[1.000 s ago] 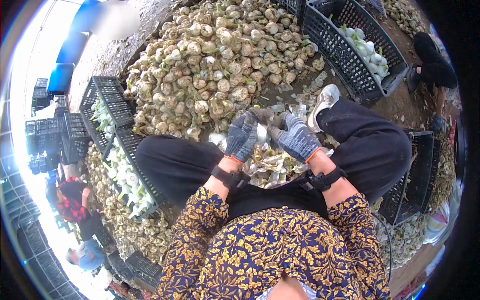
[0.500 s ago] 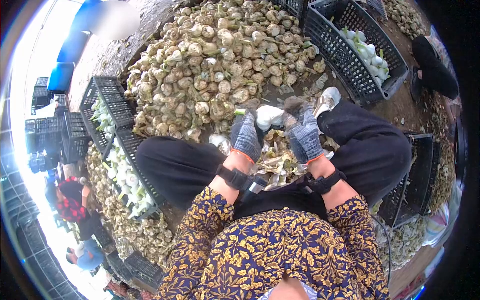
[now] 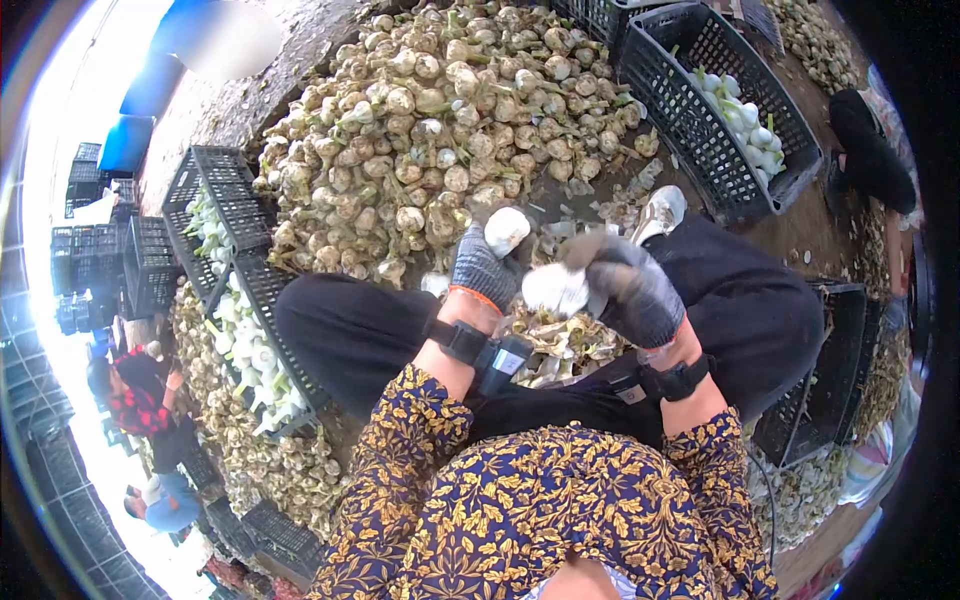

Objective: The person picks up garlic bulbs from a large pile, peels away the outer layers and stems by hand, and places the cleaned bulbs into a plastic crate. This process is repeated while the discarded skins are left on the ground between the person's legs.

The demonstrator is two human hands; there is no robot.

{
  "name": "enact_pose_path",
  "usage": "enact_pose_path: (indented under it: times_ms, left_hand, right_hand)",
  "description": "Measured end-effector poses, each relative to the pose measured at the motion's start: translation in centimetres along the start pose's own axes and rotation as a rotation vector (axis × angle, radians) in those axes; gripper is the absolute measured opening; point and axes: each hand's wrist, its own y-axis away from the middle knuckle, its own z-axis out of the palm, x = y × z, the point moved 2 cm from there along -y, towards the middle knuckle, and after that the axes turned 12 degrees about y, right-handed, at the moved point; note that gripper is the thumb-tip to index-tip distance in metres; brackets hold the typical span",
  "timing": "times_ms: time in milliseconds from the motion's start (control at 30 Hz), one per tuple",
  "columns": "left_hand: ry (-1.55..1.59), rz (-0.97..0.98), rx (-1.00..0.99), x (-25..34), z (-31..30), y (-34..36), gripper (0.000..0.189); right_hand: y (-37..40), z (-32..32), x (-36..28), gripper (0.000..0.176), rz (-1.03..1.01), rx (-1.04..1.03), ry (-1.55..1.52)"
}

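Note:
My left hand (image 3: pixel 484 266), in a grey knit glove, is closed around a white garlic bulb (image 3: pixel 507 230) that faces away from me. Lower and to the right, my gloved right hand (image 3: pixel 632 290) is smeared by motion. A pale, rounded piece like garlic skin (image 3: pixel 555 290) shows beside its fingers; I cannot tell whether they grip it. Loose garlic peelings (image 3: pixel 560 340) lie between my legs, below both hands. Just beyond my hands rises a big heap of unpeeled garlic bulbs (image 3: pixel 420 140), brownish and with short stalks.
At my left stand black crates (image 3: pixel 254 300) with cleaned white garlic. Another black crate (image 3: pixel 690 150) at the upper right holds white bulbs. An empty-looking dark crate (image 3: pixel 815 370) sits by my right knee. People (image 3: pixel 150 400) sit at far left; another person's leg (image 3: pixel 870 150) shows at right.
My hands have moved apart: the left tilts its bulb up toward the heap, while the right has swung down and right toward me. A pale, rounded piece now shows between them.

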Motion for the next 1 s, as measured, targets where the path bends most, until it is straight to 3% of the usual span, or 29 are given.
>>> enact_pose_path:
  times_ms: [67, 133, 167, 200, 233, 267, 367, 400, 433, 467, 533, 600, 633, 667, 733, 800, 867, 933, 1000]
  left_hand:
    - [0.030, 0.032, -0.023, 0.2, -0.1, 0.4, 0.028]
    - [0.129, -0.033, -0.032, 0.4, -0.4, 0.3, 0.028]
    - [0.062, -0.002, -0.051, 0.5, -1.1, 0.0, 0.029]
    - [-0.007, 0.026, -0.078, 0.6, -1.2, -0.3, 0.031]
    - [0.050, -0.028, -0.078, 0.3, -0.7, 0.0, 0.038]
    - [0.148, -0.093, 0.072, 0.2, -0.6, -0.1, 0.043]
    - [-0.009, -0.052, 0.371, -0.4, -2.0, -2.8, 0.043]
    - [-0.181, -0.105, 0.273, -0.5, -1.3, -3.7, 0.040]
    - [-0.161, -0.127, 0.190, -0.5, 1.0, -4.5, 0.039]
    - [-0.139, -0.151, 0.107, -0.6, 3.8, -5.8, 0.038]
    - [-0.290, 0.086, -0.123, -1.4, 13.4, -5.8, 0.041]
    - [-0.336, -0.046, -0.444, -0.7, 22.0, -3.5, 0.048]
    - [-0.291, 0.106, -0.445, -1.1, 24.8, -1.1, 0.046]
    - [-0.305, -0.024, -0.585, -0.1, 25.8, -2.7, 0.040]
    - [-0.345, 0.028, -0.525, 0.9, 24.2, -4.9, 0.036]
    - [-0.425, 0.127, -0.388, 1.8, 19.2, -6.8, 0.028]
    - [-0.511, 0.231, -0.269, 3.1, 13.9, -8.4, 0.022]
    - [-0.725, 0.190, -0.041, 4.2, 6.2, -9.5, 0.022]
    - [-1.280, 0.220, 0.303, 4.4, 0.8, -7.5, 0.025]
  right_hand:
    - [0.2, 1.3, -1.8, 0.024, 0.299, -0.053, 0.498]
    - [0.0, -0.3, 2.9, 0.029, -0.112, -0.059, 1.217]
    - [0.0, -0.8, 4.2, 0.035, 0.001, 0.035, 1.353]
    - [-0.3, 0.0, 2.7, 0.039, 0.254, -0.036, 1.465]
    - [-0.4, 0.3, 2.4, 0.040, 0.178, 0.027, 1.430]
    - [-0.1, 0.3, 2.4, 0.041, 0.102, 0.093, 1.398]
    - [0.5, 0.0, 3.3, 0.037, 0.146, 0.078, 1.399]
    - [0.3, 0.4, 3.0, 0.037, 0.217, 0.026, 1.389]
    - [0.2, 0.6, 3.0, 0.038, 0.362, -0.045, 1.492]
    - [0.2, 0.6, 3.2, 0.038, 0.364, -0.039, 1.495]
    - [0.6, 0.7, 3.9, 0.038, 0.289, -0.061, 1.485]
    - [0.7, 0.4, 5.0, 0.036, 0.258, -0.033, 1.504]
    - [0.6, 0.5, 4.8, 0.035, 0.205, -0.015, 1.449]
    - [0.5, 0.7, 4.6, 0.034, 0.155, 0.001, 1.390]
    - [0.5, 1.1, 4.1, 0.032, 0.102, 0.018, 1.351]
    - [0.8, 1.6, 5.3, 0.032, 0.098, -0.119, 1.384]
    - [1.1, 2.9, 3.8, 0.027, 0.089, -0.128, 1.297]
    - [1.3, 3.3, 3.9, 0.025, 0.192, -0.255, 1.352]
    - [1.4, 3.3, 4.0, 0.023, 0.156, -0.249, 1.384]
